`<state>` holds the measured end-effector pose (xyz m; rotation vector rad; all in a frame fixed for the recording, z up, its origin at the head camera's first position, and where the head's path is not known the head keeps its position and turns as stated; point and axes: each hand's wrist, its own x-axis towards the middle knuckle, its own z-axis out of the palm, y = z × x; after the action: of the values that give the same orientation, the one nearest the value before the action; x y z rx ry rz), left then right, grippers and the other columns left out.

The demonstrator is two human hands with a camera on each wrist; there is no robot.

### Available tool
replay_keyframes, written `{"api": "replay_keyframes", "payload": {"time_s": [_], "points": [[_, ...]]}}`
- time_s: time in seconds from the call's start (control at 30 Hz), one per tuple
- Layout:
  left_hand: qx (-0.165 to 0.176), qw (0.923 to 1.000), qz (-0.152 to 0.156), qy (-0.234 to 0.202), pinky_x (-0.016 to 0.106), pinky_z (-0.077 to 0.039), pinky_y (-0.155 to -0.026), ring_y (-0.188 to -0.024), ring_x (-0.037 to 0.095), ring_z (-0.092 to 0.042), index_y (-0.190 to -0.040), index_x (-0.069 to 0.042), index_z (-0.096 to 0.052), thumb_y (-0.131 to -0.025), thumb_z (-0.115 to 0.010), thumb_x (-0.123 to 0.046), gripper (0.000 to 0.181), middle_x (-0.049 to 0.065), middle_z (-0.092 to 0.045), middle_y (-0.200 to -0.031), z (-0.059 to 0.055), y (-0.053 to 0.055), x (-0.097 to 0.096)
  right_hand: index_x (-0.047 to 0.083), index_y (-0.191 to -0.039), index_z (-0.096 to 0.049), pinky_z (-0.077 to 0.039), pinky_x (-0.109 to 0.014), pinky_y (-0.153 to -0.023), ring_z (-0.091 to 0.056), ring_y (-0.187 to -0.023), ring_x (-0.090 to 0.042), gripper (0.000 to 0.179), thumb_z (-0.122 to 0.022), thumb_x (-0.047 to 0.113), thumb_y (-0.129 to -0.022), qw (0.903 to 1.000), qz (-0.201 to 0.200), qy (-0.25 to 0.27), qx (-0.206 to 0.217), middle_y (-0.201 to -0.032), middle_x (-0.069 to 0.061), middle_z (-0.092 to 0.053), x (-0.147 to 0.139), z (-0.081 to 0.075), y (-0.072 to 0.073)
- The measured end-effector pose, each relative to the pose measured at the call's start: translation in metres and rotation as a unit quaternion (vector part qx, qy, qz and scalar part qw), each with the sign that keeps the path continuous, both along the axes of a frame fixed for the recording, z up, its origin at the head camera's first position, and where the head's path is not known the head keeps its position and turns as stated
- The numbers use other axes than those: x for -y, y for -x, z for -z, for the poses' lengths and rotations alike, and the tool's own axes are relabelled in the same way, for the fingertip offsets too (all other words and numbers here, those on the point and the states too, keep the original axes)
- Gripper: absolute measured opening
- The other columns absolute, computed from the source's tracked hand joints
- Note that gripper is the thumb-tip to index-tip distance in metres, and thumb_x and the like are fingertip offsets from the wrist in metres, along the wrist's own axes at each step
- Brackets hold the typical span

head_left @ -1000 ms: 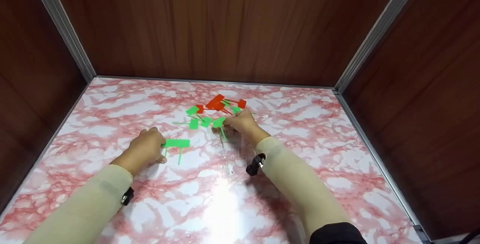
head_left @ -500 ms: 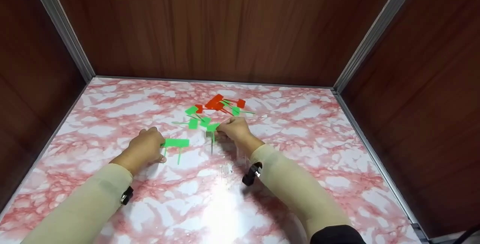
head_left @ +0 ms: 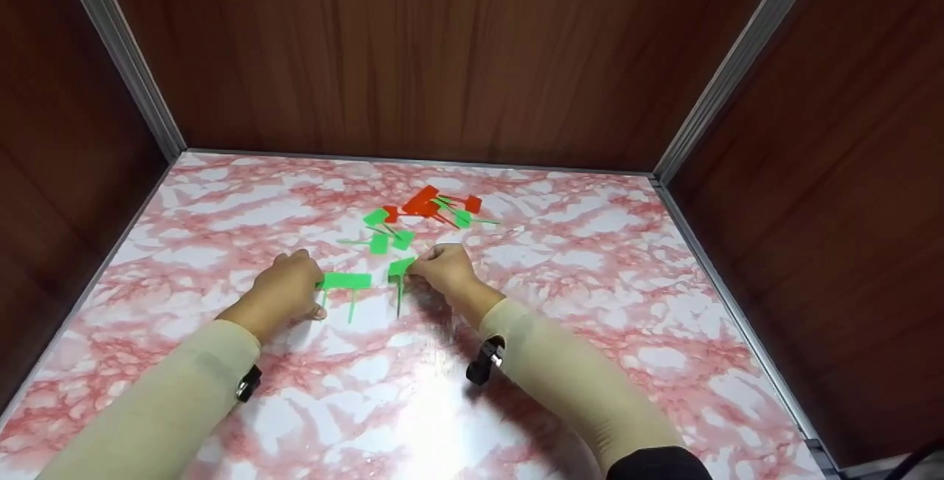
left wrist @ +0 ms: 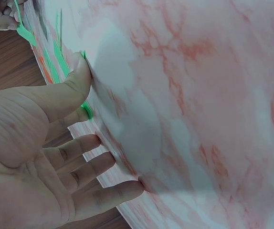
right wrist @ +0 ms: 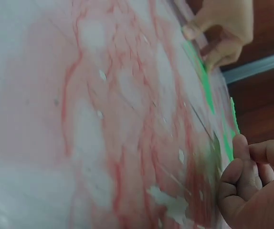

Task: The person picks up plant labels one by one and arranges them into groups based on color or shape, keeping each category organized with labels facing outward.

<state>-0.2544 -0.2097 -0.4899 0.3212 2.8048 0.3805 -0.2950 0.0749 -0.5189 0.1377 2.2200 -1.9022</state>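
The left hand [head_left: 289,288] rests on the tabletop. In the left wrist view its thumb [left wrist: 77,78] and index finger touch green plastic, and its other fingers lie straight and spread. Beside it lies a wide green strip [head_left: 346,281] with two thin stems, apparently two T-shaped plant labels side by side. The right hand [head_left: 446,268] pinches one green plant label [head_left: 399,270] by the head's right side, stem pointing nearer me, just right of that strip. In the right wrist view its curled fingers [right wrist: 244,179] partly hide the label.
Behind the hands lie loose green labels [head_left: 379,244] and a small pile of red labels [head_left: 424,202], stems crossing. The red-and-white marbled table [head_left: 590,303] ends at a dark wood back panel [head_left: 428,60] and side panels with metal edge strips. Bright glare marks the near middle.
The right hand has moved left and nearer me, carrying a green plant label from the loose labels to beside the strip. The left hand has stayed in place.
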Motion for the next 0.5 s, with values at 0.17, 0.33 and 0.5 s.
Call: {"api": "replay_keyframes", "payload": {"time_s": [0.17,0.33,0.5], "points": [[0.0,1.0,-0.001,-0.004,0.056,-0.059,-0.088,-0.114,0.042,-0.054,-0.117,-0.002,-0.081,-0.088,-0.099,-0.026,0.042,0.022,-0.06,-0.126,0.0,0.001,0.0,0.009,-0.078,-0.073,-0.061,-0.03,-0.06,-0.079,-0.065,-0.017,0.018,-0.085,-0.001,-0.087,0.9999,-0.006,-0.004,0.007,-0.078,-0.016,-0.084,0.006,-0.002,-0.007],[-0.004,0.9999,-0.001,-0.01,0.054,-0.058,-0.087,-0.11,0.04,-0.053,-0.116,-0.001,-0.082,-0.087,-0.1,-0.024,0.041,0.019,-0.059,-0.12,-0.001,0.0,0.001,0.01,-0.075,-0.073,-0.061,-0.026,-0.058,-0.079,-0.061,-0.014,0.02,-0.086,-0.002,-0.086,0.9999,-0.003,-0.013,-0.001,-0.072,-0.012,-0.082,0.014,0.0,-0.012],[-0.001,0.9999,-0.01,-0.013,0.057,-0.058,-0.09,-0.114,0.041,-0.053,-0.126,0.0,-0.081,-0.086,-0.101,-0.022,0.049,0.021,-0.06,-0.126,-0.001,-0.001,0.001,0.009,-0.075,-0.069,-0.064,-0.025,-0.058,-0.08,-0.059,-0.015,0.025,-0.083,-0.006,-0.089,0.9999,-0.014,-0.001,0.0,-0.072,-0.017,-0.081,0.022,0.004,-0.015]]}}
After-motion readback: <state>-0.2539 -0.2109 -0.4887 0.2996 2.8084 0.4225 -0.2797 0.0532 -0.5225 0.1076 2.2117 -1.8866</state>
